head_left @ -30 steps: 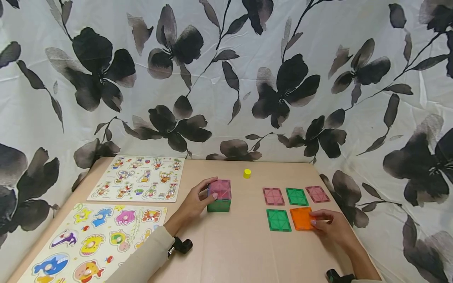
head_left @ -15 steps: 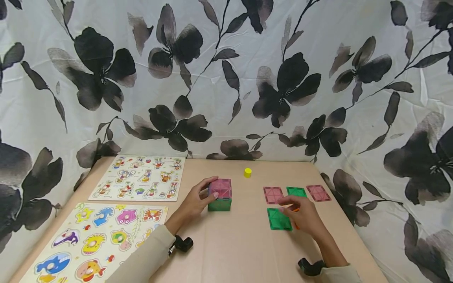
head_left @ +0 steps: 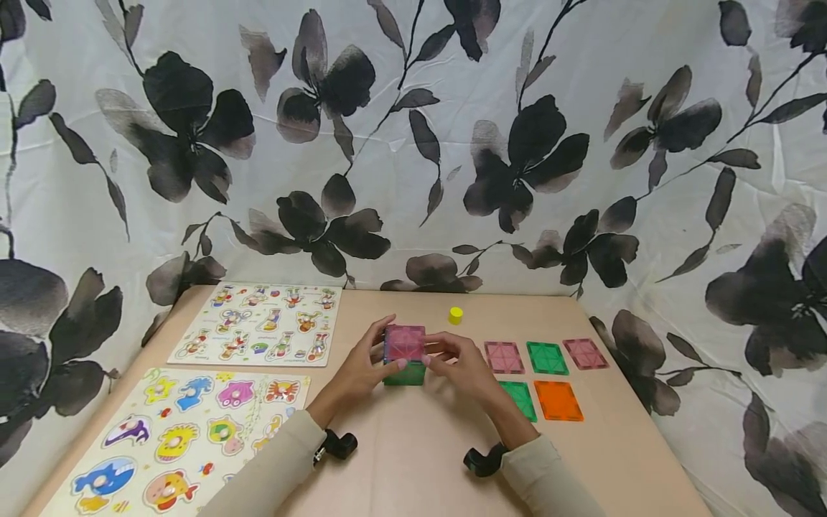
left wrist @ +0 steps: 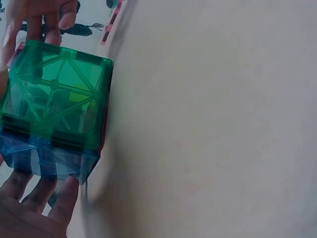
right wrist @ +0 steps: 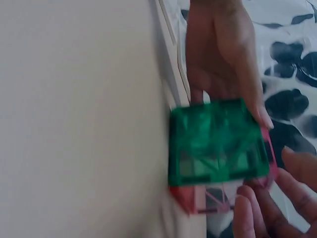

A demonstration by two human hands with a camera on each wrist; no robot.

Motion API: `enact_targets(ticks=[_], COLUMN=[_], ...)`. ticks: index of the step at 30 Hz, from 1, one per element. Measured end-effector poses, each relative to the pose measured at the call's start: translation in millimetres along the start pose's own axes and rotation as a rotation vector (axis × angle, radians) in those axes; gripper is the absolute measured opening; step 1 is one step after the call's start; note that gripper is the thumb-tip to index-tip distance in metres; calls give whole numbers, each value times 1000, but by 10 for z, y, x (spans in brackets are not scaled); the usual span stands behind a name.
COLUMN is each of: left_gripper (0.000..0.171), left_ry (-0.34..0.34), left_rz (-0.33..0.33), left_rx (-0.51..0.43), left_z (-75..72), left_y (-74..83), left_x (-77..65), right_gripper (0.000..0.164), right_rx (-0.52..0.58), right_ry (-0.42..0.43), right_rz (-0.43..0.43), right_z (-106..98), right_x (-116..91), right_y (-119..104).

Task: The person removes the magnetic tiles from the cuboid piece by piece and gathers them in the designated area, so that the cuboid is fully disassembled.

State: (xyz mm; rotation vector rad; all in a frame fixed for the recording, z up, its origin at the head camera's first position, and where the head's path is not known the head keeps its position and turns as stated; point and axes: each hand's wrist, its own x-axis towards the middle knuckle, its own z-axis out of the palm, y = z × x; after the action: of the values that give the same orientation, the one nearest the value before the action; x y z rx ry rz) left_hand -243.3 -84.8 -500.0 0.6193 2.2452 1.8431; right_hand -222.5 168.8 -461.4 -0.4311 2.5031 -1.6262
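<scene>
A box of see-through magnetic tiles [head_left: 405, 342] stands mid-table, with a pink top and a green front. My left hand [head_left: 358, 372] holds its left side, thumb at the front edge and fingers behind. On the right side my right hand [head_left: 466, 373] grips it with thumb and fingertips. In the left wrist view, the green tile [left wrist: 54, 89] faces the camera and a blue tile [left wrist: 47, 156] forms the side by the left fingers. Pinkish-red tile [right wrist: 210, 198] shows under the green one in the right wrist view. The box's back is hidden.
Right of the box lie flat tiles: two pink, two green [head_left: 548, 357] and an orange tile [head_left: 558, 401]. The right forearm partly covers the nearer green one. A small yellow cylinder [head_left: 455, 315] stands behind. Two picture puzzle boards [head_left: 258, 323] lie at left.
My right hand has released the orange tile, which lies on the table, and moved left onto the box. My left hand has stayed at the box, its thumb now further across the front.
</scene>
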Motion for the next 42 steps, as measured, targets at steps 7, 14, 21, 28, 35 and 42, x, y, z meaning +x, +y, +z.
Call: enact_targets(ticks=[7, 14, 21, 28, 35, 42], left_gripper=[81, 84, 82, 82, 69, 61], left_ry=[10, 6, 22, 20, -5, 9], left_rz=[-9, -16, -39, -34, 39, 59], left_rx=[-35, -42, -48, -65, -113, -117], left_z=[11, -16, -3, 3, -30, -17], left_y=[-9, -6, 4, -16, -72, -83], left_x=[7, 2, -11, -15, -13, 4], right_gripper=[33, 29, 29, 29, 30, 35], right_rx=[72, 154, 236, 276, 246, 195], right_ry=[54, 87, 135, 178, 234, 257], right_rz=[23, 45, 64, 51, 144, 162], right_z=[155, 168, 161, -21, -400, -883], right_x=[85, 134, 130, -23, -244, -614], right_y=[10, -84, -214, -294, -153, 176])
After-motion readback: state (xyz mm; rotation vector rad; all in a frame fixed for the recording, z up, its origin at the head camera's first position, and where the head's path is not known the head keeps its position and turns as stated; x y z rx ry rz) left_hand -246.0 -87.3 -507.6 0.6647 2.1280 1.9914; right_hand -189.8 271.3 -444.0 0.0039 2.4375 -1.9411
